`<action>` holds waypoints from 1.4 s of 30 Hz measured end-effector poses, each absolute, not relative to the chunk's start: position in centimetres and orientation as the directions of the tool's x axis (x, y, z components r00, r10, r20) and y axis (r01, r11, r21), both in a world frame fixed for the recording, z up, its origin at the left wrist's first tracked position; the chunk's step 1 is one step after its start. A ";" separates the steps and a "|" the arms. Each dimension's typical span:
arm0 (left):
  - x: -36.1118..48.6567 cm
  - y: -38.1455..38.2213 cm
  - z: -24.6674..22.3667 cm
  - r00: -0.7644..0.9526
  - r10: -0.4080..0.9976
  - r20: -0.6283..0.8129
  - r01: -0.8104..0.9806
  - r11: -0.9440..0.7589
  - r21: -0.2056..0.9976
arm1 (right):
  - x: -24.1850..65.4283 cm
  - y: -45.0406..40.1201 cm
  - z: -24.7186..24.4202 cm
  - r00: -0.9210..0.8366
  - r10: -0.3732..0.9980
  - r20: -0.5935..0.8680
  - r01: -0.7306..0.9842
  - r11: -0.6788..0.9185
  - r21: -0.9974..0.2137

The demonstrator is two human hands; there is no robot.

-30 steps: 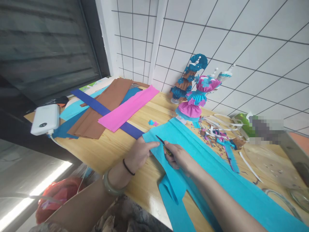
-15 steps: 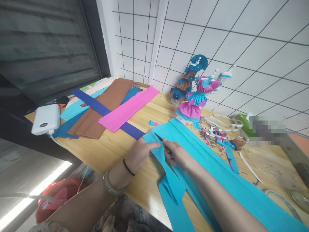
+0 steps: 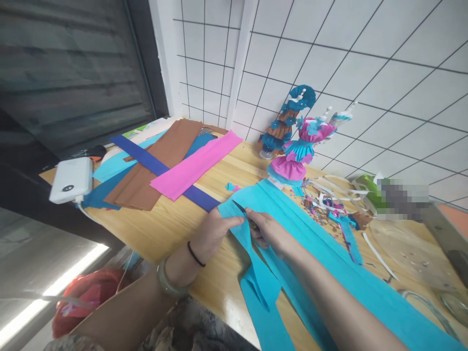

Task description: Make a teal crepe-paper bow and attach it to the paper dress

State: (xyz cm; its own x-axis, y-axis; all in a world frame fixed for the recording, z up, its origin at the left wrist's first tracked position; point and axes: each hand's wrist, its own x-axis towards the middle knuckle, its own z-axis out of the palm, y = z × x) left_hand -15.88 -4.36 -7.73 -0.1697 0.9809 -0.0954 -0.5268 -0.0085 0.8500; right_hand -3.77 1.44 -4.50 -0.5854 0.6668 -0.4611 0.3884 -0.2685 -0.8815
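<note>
A long turquoise sheet of crepe paper [image 3: 329,258] lies slantwise across the table, and a cut strip [image 3: 263,287] of it hangs folded toward the front edge. My left hand [image 3: 214,231] grips the sheet's far left end, thumb on top and fingers hidden underneath. Closed around the handles of the scissors [image 3: 239,206], my right hand [image 3: 268,231] is just to the right of the left thumb. One dark blade shows over the turquoise paper; the handles are mostly hidden in the fingers.
Brown [image 3: 157,165], pink [image 3: 197,165] and dark blue [image 3: 197,197] paper strips overlap at the left, near a white power bank [image 3: 72,180]. Two ruffled paper decorations [image 3: 292,165] [image 3: 280,131] stand by the tiled wall. Paper scraps [image 3: 325,204] lie right of them. A red bin [image 3: 87,297] is below the table.
Almost nothing differs: both hands keep their hold at nearly the same spot on the paper. The whole view has shifted very slightly.
</note>
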 end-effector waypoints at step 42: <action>-16.1 -4.1 -8.0 -0.150 0.988 -0.041 -0.476 -0.036 0.879 | -4.9 2.6 -4.1 -0.560 0.697 -0.448 0.478 -0.170 -0.862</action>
State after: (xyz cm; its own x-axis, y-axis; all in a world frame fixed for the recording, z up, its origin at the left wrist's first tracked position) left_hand -16.06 -4.07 -8.02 -0.1501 0.9878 -0.0413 -0.4759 -0.0356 0.8788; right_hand -4.94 2.64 -4.14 -0.5596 0.6971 -0.4482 0.4782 -0.1701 -0.8616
